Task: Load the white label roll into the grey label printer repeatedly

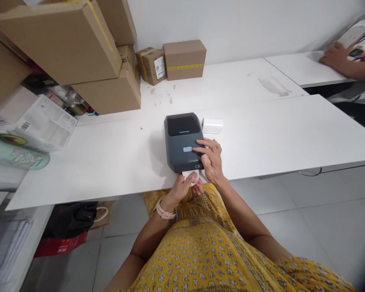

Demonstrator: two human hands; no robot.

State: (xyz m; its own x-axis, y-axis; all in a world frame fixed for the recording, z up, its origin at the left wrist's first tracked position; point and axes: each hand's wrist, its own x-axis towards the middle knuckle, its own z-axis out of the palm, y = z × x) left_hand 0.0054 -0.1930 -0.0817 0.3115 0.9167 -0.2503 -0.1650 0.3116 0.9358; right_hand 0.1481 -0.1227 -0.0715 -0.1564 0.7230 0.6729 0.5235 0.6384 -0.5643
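Observation:
A dark grey label printer point(182, 140) sits at the front edge of the white table point(276, 134). My right hand point(212, 160) rests on its right side, the index finger stretched onto the light blue button on top. My left hand point(182, 187), with a pale watch on the wrist, pinches a white label point(191, 175) that sticks out of the printer's front slot. A small white block point(212, 126) lies just behind the printer on the right.
Brown cardboard boxes point(78, 52) are stacked at the left, two small ones point(173, 61) by the wall. White packets point(39, 123) lie at the left. Another person's hand point(337, 56) rests on the far-right table. Bags point(69, 223) sit under the table.

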